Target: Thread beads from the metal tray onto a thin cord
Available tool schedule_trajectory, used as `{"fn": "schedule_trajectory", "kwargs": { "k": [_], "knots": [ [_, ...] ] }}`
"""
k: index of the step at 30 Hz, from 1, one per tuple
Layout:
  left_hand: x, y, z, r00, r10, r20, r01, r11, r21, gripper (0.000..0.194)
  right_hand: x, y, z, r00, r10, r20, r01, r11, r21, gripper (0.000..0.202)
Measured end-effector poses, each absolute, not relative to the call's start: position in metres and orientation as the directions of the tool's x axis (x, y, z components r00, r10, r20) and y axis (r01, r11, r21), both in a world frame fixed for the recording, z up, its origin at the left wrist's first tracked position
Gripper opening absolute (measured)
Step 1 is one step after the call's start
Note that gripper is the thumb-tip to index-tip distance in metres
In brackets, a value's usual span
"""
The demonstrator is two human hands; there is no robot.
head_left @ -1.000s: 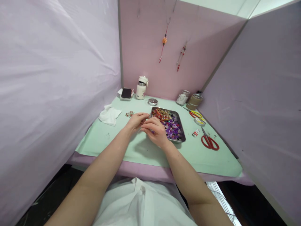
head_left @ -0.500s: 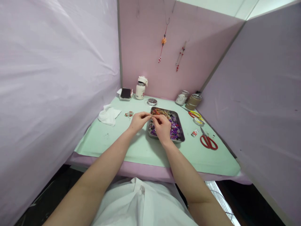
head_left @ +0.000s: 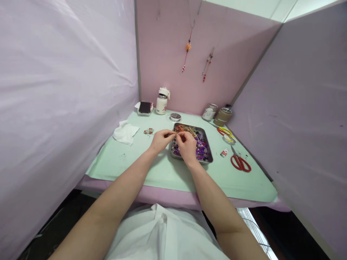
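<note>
Both hands meet over the left part of a metal tray (head_left: 210,159), fingertips almost touching. My left hand (head_left: 161,140) is closed in a pinch at the tray's left rim. My right hand (head_left: 187,145), also pinching, is above the tray and covers part of its contents. Whatever sits between the fingertips is too small to make out. Purple, clear and dark beads (head_left: 202,150) fill much of the tray. Reddish and gold-coloured cords (head_left: 187,129) lie along its far side, and a thin pale strand shows right of my right hand.
Left stand a white cloth (head_left: 125,132), a small beaded piece (head_left: 148,131), a dark-topped box (head_left: 145,107) and a white bottle (head_left: 162,104). Right are red-handled scissors (head_left: 240,163), a small red-and-white packet (head_left: 225,152), yellow-and-red-handled tools (head_left: 225,130) and two jars (head_left: 223,117). Beaded strings (head_left: 188,47) hang behind.
My hands have shifted very slightly, with the fingertips a touch further right and a little apart. The tray and the things around it have stayed in place.
</note>
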State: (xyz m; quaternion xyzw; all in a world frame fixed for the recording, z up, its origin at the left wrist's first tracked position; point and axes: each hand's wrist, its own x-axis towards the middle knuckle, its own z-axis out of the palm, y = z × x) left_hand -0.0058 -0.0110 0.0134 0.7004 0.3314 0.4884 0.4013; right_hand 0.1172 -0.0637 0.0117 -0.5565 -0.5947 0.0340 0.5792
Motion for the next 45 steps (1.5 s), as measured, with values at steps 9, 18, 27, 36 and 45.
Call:
{"fn": "schedule_trajectory", "kwargs": {
  "k": [9, 18, 27, 36, 45],
  "knots": [
    [-0.007, -0.006, 0.011, 0.213, 0.895, 0.391, 0.035, -0.407, 0.913, 0.018, 0.117, -0.068, 0.017, 0.281, 0.716, 0.639, 0.579, 0.405, -0.708, 0.019],
    [-0.007, -0.003, 0.009, 0.130, 0.905, 0.405, 0.015, -0.410, 0.912, 0.017, 0.112, -0.069, 0.017, 0.087, 0.792, 0.604, 0.579, 0.453, -0.677, 0.018],
    [-0.007, -0.006, 0.011, 0.179, 0.887, 0.425, 0.009, -0.433, 0.901, 0.018, 0.114, -0.067, 0.017, 0.063, 0.837, 0.544, 0.560, 0.421, -0.713, 0.017],
    [-0.006, -0.007, 0.012, 0.220, 0.867, 0.447, -0.001, -0.458, 0.889, 0.018, 0.116, -0.066, 0.017, 0.133, 0.871, 0.473, 0.514, 0.348, -0.784, 0.019],
    [-0.006, -0.007, 0.011, 0.242, 0.849, 0.469, 0.034, -0.490, 0.871, 0.018, 0.123, -0.061, 0.012, 0.179, 0.911, 0.372, 0.308, 0.307, -0.900, 0.029]
  ]
}}
